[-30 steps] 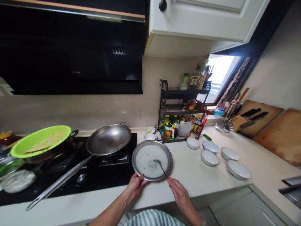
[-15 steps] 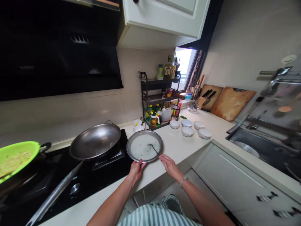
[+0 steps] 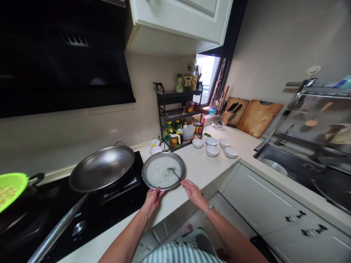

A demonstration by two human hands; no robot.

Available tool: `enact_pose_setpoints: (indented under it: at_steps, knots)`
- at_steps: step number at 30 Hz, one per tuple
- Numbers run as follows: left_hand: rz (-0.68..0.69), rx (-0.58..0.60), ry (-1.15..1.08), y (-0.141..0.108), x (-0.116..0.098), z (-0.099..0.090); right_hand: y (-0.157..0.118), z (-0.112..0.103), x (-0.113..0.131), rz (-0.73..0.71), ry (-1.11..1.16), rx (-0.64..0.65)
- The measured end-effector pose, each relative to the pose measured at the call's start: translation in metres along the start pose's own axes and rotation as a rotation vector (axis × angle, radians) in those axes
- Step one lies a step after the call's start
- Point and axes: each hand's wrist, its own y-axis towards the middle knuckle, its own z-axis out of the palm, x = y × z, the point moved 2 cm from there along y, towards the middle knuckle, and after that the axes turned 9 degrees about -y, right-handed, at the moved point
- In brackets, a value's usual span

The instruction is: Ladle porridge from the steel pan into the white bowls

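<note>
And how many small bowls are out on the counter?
7: two bowls behind the basin, and five bowls clustered to its right. None seems hidden.

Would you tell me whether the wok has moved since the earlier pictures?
No: against the cooktop, the wok still sits over the right-hand burner, its long handle angled toward the front left.

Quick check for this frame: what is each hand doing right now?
Left hand: closed on the rim of the round silver metal basin.
Right hand: closed on the handle of the thin dark metal spoon.
</note>
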Motion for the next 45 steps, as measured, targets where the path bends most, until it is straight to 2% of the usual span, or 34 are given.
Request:
enact_pose_setpoints:
  at_steps: [5,10,15,23,28,32,38,42,45]
  knots:
    - [-0.011,-0.005,0.003,-0.002,-0.003,0.001,-0.002,-0.008,-0.003,-0.010,-0.012,0.018]
    - [-0.020,0.012,-0.001,-0.008,0.008,0.009,-0.008,-0.026,-0.019,-0.054,-0.013,0.042]
    - [-0.008,0.036,-0.011,-0.009,0.033,0.027,-0.012,-0.050,-0.052,-0.114,-0.027,0.074]
    - [0.049,0.029,-0.075,-0.009,0.085,0.072,-0.005,-0.089,-0.114,-0.254,-0.076,0.105]
    - [0.068,0.040,-0.069,-0.008,0.095,0.090,0.001,-0.105,-0.142,-0.313,-0.080,0.090]
    - [0.071,0.051,-0.047,-0.002,0.095,0.097,0.001,-0.108,-0.152,-0.363,-0.050,0.057]
    - [0.082,0.025,-0.063,0.003,0.099,0.103,0.001,-0.098,-0.155,-0.372,0.040,-0.006]
    - [0.088,-0.024,-0.120,0.002,0.108,0.100,0.003,-0.095,-0.154,-0.374,0.053,-0.005]
    - [0.023,-0.027,-0.158,-0.006,0.120,0.092,0.005,-0.096,-0.152,-0.381,0.056,0.024]
